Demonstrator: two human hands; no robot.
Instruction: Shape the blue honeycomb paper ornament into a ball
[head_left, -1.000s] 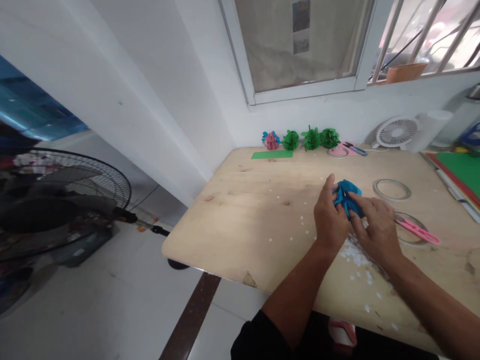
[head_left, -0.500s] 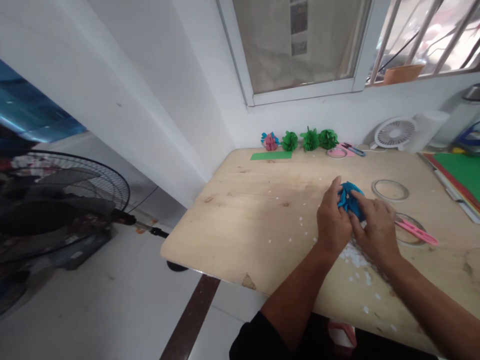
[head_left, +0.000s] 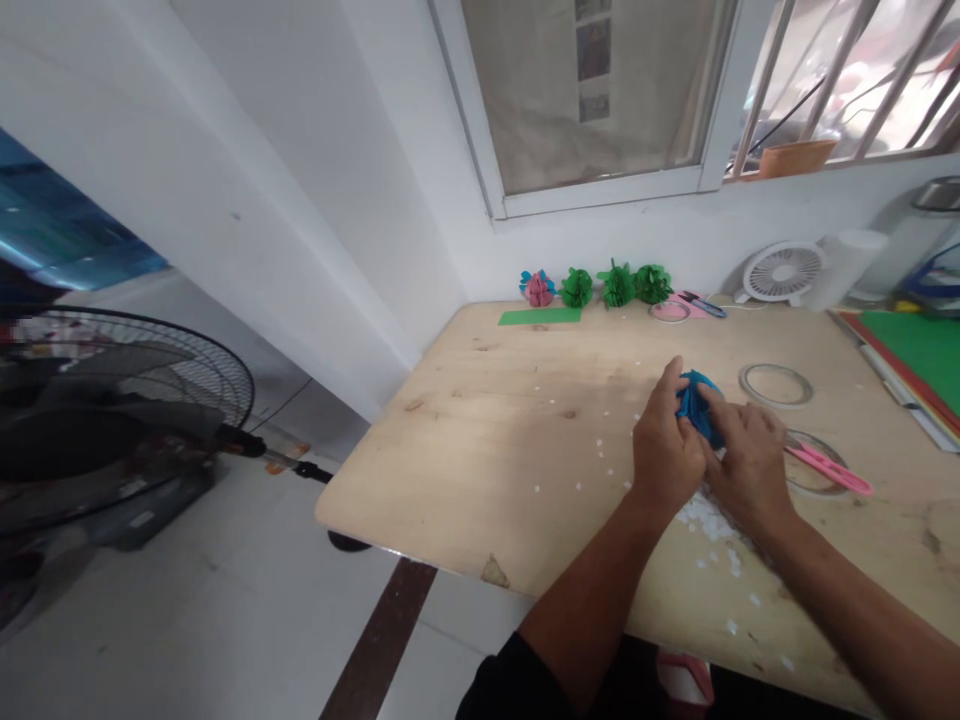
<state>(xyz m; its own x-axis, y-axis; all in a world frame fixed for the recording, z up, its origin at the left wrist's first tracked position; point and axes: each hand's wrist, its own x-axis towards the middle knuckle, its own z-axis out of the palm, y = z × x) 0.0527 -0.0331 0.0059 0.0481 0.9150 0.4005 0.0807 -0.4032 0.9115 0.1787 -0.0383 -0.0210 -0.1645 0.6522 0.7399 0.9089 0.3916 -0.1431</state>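
Between my two hands is a blue folded-paper piece (head_left: 697, 408), held above the right half of the wooden table. My left hand (head_left: 667, 440) grips its left side, thumb and fingers curled round the edge. From the right, my right hand (head_left: 746, 455) presses on it with bent fingers. The underside of the paper is hidden by my palms. Small white paper scraps (head_left: 709, 520) lie below my hands. Just right of my right hand, a pink-handled cutter or scissors (head_left: 832, 468) rests across a roll of tape (head_left: 817, 490).
Green paper balls (head_left: 618, 285) and a pink-and-blue one (head_left: 538, 289) line the wall beside a green strip (head_left: 540, 316). Another tape ring (head_left: 776, 386) lies behind my right hand. A small white fan (head_left: 784, 272) and coloured sheets (head_left: 911, 350) are at right. A floor fan (head_left: 127, 400) stands left.
The blue paper looks more pressed together, its upper edge narrower, and my fingers have shifted slightly on it. The whole view has tilted a little.
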